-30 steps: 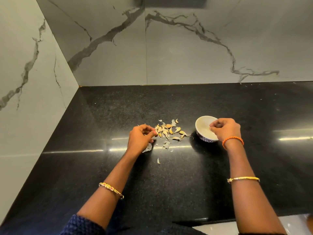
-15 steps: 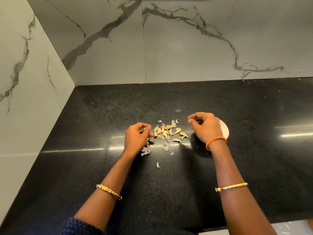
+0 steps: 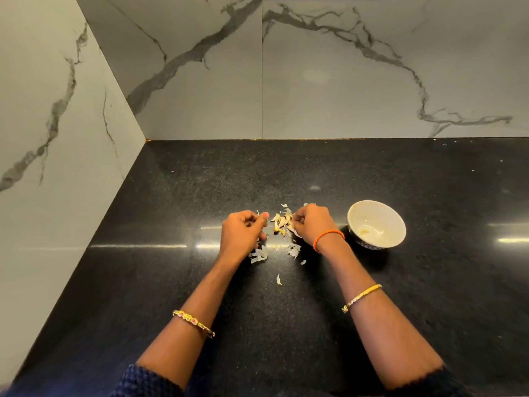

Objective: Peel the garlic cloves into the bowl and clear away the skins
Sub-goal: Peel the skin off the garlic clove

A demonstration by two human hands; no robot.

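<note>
Hands [image 3: 242, 234] [image 3: 313, 223] curl over garlic pile [image 3: 282, 222] beside bowl [image 3: 395, 224].

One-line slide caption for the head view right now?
Both hands, left and right, work at the garlic pile on the black counter; white bowl sits right.
</note>
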